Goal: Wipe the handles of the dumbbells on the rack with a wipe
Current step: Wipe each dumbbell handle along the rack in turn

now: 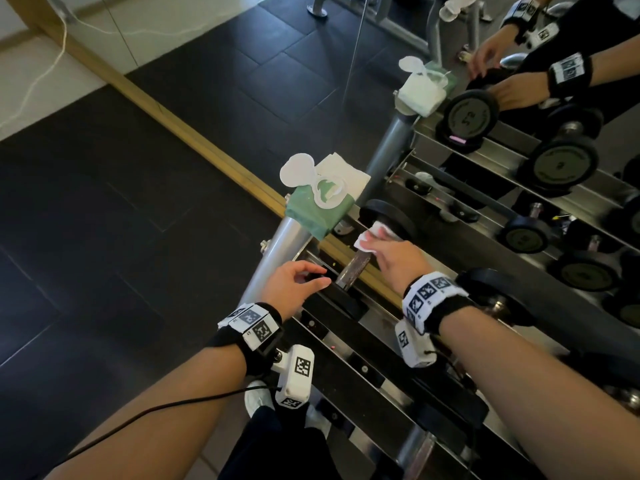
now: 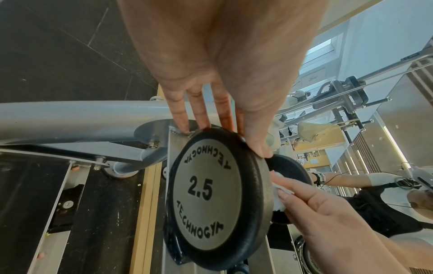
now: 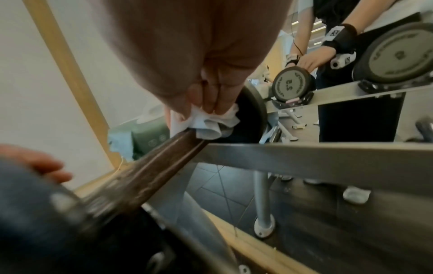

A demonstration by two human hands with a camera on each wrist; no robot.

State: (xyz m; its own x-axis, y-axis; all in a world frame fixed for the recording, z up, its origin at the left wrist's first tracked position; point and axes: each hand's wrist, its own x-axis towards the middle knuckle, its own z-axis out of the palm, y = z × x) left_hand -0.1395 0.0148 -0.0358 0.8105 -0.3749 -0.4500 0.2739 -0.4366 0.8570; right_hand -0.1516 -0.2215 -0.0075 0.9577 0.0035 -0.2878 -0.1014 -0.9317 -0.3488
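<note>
At the left end of the rack's [image 1: 349, 367] top shelf, beside a green pack of wipes [image 1: 317, 211] perched on the frame post, the right hand [image 1: 398, 263] bunches a white wipe [image 3: 211, 120] against the far end of a dumbbell handle [image 3: 150, 166], fingers together and curled down onto the cloth, pressing it to the bar just where it meets the far weight. The left hand [image 2: 218, 77] steadies the near weight [image 2: 215, 196] (the one stamped 2.5), its fingers fairly straight and slightly spread along the black rim, thumb resting on the edge. This looks like an early pass on the first dumbbell, with the others on the shelves apparently untouched. The main risk I see is the dumbbell rolling or shifting in its cradle if the wiping stroke pulls hard while the left hand only rests on the rim without gripping it. The crumpled wipe could also slip out from under the fingers or snag at the collar, leaving part of the handle unwiped.
</note>
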